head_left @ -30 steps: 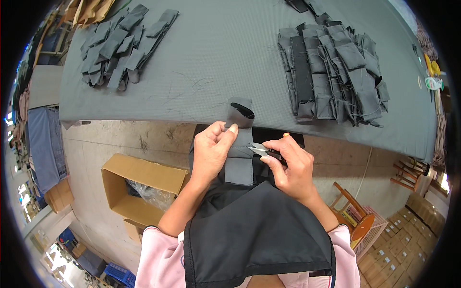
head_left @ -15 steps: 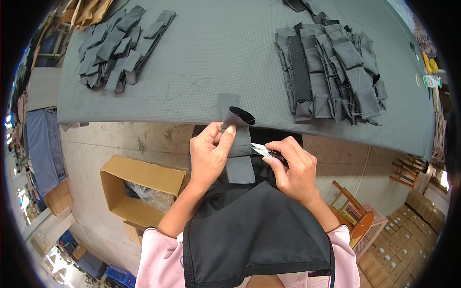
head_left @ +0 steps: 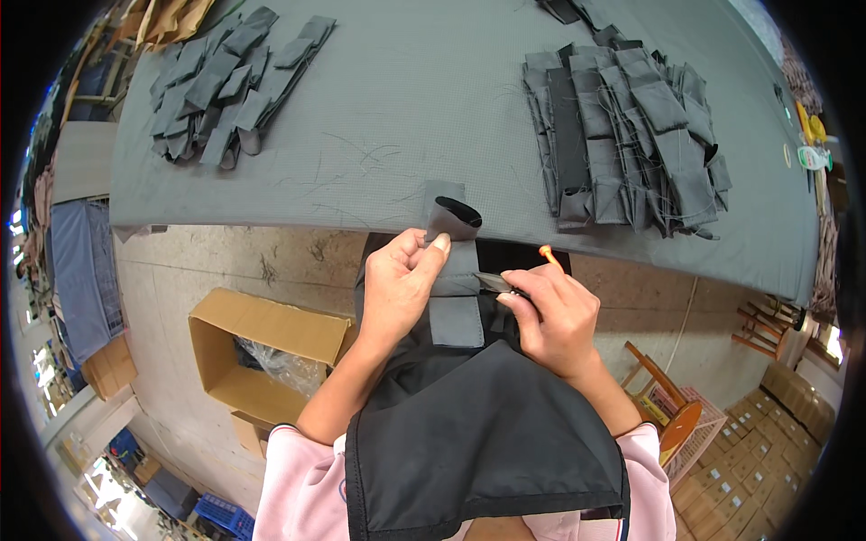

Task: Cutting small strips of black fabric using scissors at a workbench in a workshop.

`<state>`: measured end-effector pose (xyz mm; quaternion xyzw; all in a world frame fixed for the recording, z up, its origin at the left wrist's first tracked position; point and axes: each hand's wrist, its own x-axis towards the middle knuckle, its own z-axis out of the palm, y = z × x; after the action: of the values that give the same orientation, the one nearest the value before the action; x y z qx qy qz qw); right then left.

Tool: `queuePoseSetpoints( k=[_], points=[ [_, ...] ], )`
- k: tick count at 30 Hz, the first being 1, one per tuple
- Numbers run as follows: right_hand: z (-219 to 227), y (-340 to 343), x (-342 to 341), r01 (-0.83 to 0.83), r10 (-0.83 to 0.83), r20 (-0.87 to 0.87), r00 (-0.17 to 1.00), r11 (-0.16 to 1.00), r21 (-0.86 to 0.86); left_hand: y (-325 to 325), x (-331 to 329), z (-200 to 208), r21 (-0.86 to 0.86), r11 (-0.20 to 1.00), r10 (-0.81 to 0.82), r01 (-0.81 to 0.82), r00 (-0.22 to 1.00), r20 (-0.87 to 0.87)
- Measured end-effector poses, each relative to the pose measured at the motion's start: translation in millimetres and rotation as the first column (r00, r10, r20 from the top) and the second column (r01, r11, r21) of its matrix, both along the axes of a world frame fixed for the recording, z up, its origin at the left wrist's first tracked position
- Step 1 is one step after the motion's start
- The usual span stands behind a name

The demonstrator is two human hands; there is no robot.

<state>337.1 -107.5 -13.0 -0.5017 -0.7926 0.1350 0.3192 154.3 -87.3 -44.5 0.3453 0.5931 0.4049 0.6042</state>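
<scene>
My left hand (head_left: 402,281) pinches a grey fabric strap (head_left: 456,320) between thumb and fingers, just off the table's near edge. The strap's upper part curls into a loop with a black inner side, and its stitched lower end hangs over my black apron (head_left: 487,424). Closed around a pair of thread snips (head_left: 492,282), my right hand (head_left: 557,314) holds the blades at the strap's right edge, by a stitched seam. An orange tip sticks up behind the right fingers. Most of the snips' handle is hidden in my palm.
On the grey-covered table (head_left: 361,90) lie a heap of grey straps (head_left: 216,90) at left and a larger pile (head_left: 622,144) at right, with loose threads between. Below stand an open cardboard box (head_left: 271,311) holding clear plastic, a wooden chair (head_left: 677,424) and stacked cartons (head_left: 758,442).
The snips have turned in my right hand: their blades look darker and narrower, and the orange tip now shows. Both hands and the strap have shifted slightly right.
</scene>
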Motion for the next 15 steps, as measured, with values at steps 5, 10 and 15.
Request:
queuePoseSetpoints(
  k=[5, 10, 15],
  points=[
    [9.9, 4.8, 0.7, 0.019, -0.056, -0.122, 0.991, 0.958, -0.286, -0.8, -0.4, 2.3, 0.017, 1.000, -0.003, 0.003, 1.000, -0.029],
    [11.7, 10.0, 2.4, -0.038, 0.007, -0.107, 0.994, 0.957, -0.289, 1.0, -0.1, 5.1, 0.038, 0.999, -0.010, 0.013, 0.998, -0.060],
    [9.2, 11.9, 2.1, -0.056, 0.021, -0.130, 0.991, 0.962, -0.266, 2.3, -0.5, 5.6, 0.028, 0.999, -0.027, 0.028, 0.999, -0.046]
  ],
)
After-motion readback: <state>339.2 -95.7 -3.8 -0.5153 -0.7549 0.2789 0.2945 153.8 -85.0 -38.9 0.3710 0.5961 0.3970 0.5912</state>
